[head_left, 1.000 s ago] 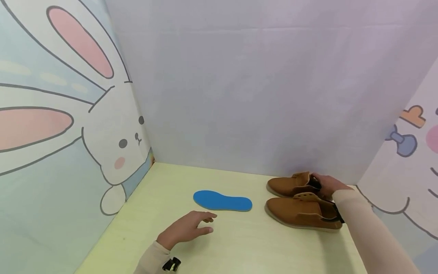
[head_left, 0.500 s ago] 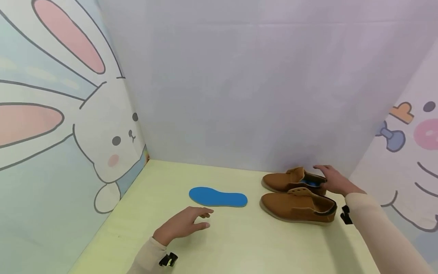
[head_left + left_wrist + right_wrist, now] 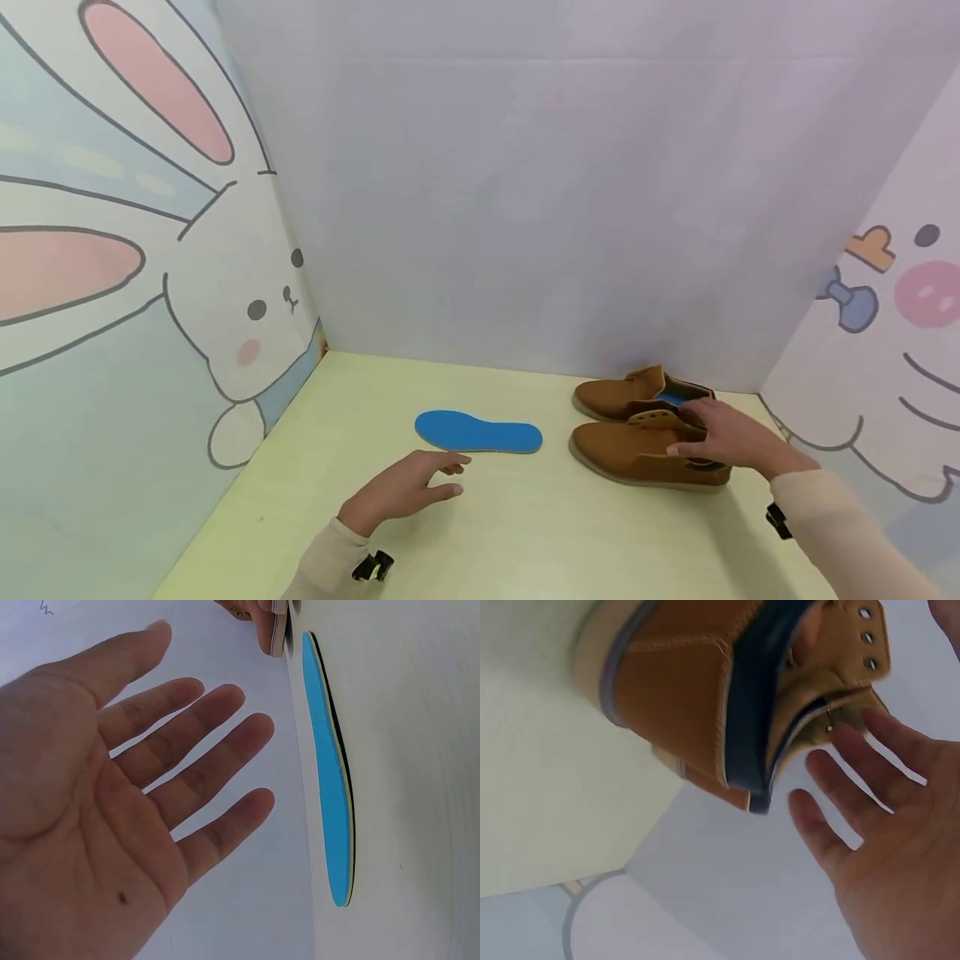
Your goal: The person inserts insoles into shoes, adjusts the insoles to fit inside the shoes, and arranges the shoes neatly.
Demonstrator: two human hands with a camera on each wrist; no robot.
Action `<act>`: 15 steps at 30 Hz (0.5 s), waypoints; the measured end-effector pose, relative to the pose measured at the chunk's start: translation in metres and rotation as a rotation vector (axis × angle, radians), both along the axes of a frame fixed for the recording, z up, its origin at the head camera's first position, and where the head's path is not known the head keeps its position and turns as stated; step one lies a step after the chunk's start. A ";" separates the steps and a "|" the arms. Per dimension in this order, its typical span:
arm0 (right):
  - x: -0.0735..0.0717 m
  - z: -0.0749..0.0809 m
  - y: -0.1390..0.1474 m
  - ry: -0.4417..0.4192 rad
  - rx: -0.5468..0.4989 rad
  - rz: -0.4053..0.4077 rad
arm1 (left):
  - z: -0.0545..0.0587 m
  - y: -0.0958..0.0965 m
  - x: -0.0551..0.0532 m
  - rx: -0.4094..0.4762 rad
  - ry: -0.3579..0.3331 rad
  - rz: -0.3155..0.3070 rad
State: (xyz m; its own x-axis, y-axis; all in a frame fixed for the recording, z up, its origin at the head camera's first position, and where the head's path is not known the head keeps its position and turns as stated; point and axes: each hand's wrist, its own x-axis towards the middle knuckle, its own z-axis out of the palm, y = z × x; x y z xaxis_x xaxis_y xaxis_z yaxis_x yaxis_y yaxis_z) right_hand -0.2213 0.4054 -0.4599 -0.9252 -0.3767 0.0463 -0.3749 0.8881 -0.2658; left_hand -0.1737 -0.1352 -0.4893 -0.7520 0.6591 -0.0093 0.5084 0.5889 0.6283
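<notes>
Two brown suede shoes stand side by side at the back right of the table. Inside the far shoe (image 3: 630,394) a bit of blue insole shows. My right hand (image 3: 723,437) hovers over the collar of the near shoe (image 3: 637,452); in the right wrist view its fingers (image 3: 870,795) are straight and spread just beside that shoe (image 3: 697,690), gripping nothing. A loose blue insole (image 3: 478,432) lies flat to the left of the shoes. My left hand (image 3: 408,492) is just in front of it, palm down, its fingers (image 3: 187,765) spread and empty, near the insole (image 3: 334,787).
The pale yellow table (image 3: 525,542) is boxed in by a bunny-print wall (image 3: 150,317) on the left, a plain lilac wall (image 3: 525,208) at the back and a cartoon-print wall (image 3: 885,350) on the right, close behind the shoes.
My right hand has left the far shoe's heel and come toward me, over the near shoe's opening. The left hand has hardly moved.
</notes>
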 end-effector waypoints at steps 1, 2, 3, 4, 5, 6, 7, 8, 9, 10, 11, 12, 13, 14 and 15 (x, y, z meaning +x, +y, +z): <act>0.002 -0.003 -0.001 -0.020 0.006 0.005 | 0.000 -0.001 0.001 0.000 -0.002 0.001; 0.004 -0.006 -0.002 -0.042 0.006 0.005 | -0.001 -0.001 0.002 -0.003 -0.001 0.004; 0.005 -0.009 -0.002 -0.057 0.003 0.005 | -0.001 -0.002 0.002 -0.007 0.001 0.006; 0.007 -0.011 -0.002 -0.071 -0.001 0.003 | -0.001 -0.003 0.003 -0.008 0.001 0.009; 0.009 -0.012 -0.002 -0.071 -0.001 0.001 | 0.000 -0.004 0.004 -0.012 0.006 0.013; 0.010 -0.014 -0.001 -0.059 0.007 0.007 | 0.000 -0.005 0.005 -0.012 0.008 0.018; 0.010 -0.015 0.000 -0.045 0.011 0.016 | 0.000 -0.006 0.005 -0.011 0.012 0.023; 0.010 -0.016 0.001 -0.026 0.018 0.026 | 0.001 -0.007 0.006 -0.012 0.016 0.030; 0.009 -0.018 0.002 -0.007 0.024 0.035 | 0.001 -0.008 0.006 -0.008 0.015 0.032; 0.009 -0.020 0.003 0.006 0.029 0.034 | 0.002 -0.008 0.006 -0.002 0.013 0.031; 0.008 -0.023 0.004 0.018 0.031 0.035 | 0.002 -0.008 0.006 0.000 0.013 0.030; 0.007 -0.026 0.005 0.023 0.028 0.034 | 0.002 -0.008 0.006 0.004 0.011 0.026; 0.005 -0.029 0.006 0.027 0.025 0.031 | 0.002 -0.007 0.006 0.005 0.011 0.022; 0.004 -0.032 0.006 0.033 0.025 0.026 | 0.002 -0.007 0.006 0.007 0.008 0.020; 0.003 -0.035 0.006 0.037 0.030 0.018 | 0.002 -0.007 0.006 0.008 0.008 0.015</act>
